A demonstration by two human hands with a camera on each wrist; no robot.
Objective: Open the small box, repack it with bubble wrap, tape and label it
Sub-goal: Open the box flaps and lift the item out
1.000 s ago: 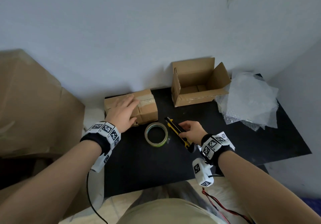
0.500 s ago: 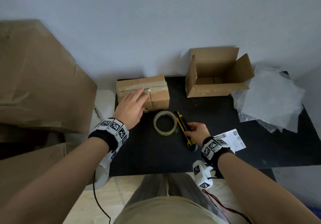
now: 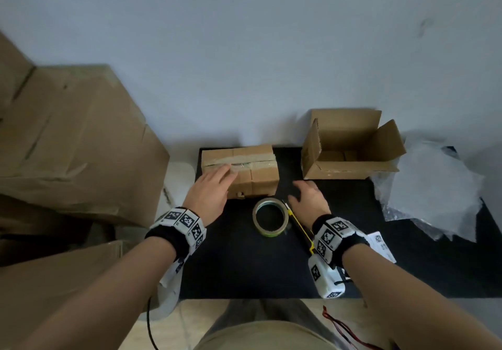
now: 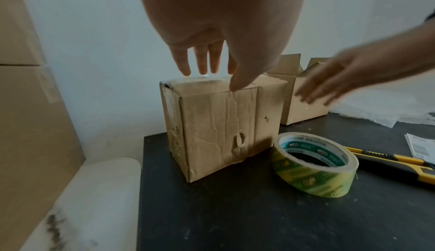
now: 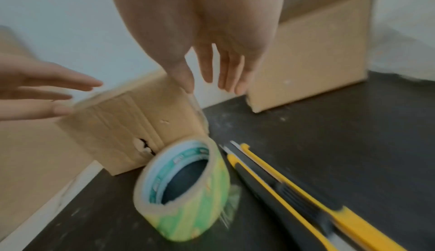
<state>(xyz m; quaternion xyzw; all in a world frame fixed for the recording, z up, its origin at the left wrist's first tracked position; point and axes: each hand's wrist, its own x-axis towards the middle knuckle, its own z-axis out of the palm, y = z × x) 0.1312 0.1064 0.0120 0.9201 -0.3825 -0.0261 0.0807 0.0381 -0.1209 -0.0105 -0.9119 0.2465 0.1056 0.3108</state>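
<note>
The small taped box point(image 3: 244, 170) stands at the back left of the black table point(image 3: 244, 268). My left hand point(image 3: 217, 184) rests on its top with straight fingers point(image 4: 200, 63) touching the tape seam. My right hand point(image 3: 304, 195) hovers empty with spread fingers point(image 5: 207, 72) just right of the small box point(image 5: 132, 124). Under its wrist lies the yellow utility knife point(image 3: 300, 230), beside the tape roll point(image 3: 270, 216). An open empty box point(image 3: 350, 146) sits at the back right with bubble wrap point(image 3: 434, 186) beside it. A white label point(image 3: 381, 245) lies near my right wrist.
Large cardboard boxes point(image 3: 68, 146) are stacked left of the table. A white object point(image 3: 179, 176) fills the gap between them and the table edge. A wall closes the back. The front half of the table is bare.
My right hand has let go of the utility knife and moved forward toward the small box, fingers spread. The left hand stays on the box top.
</note>
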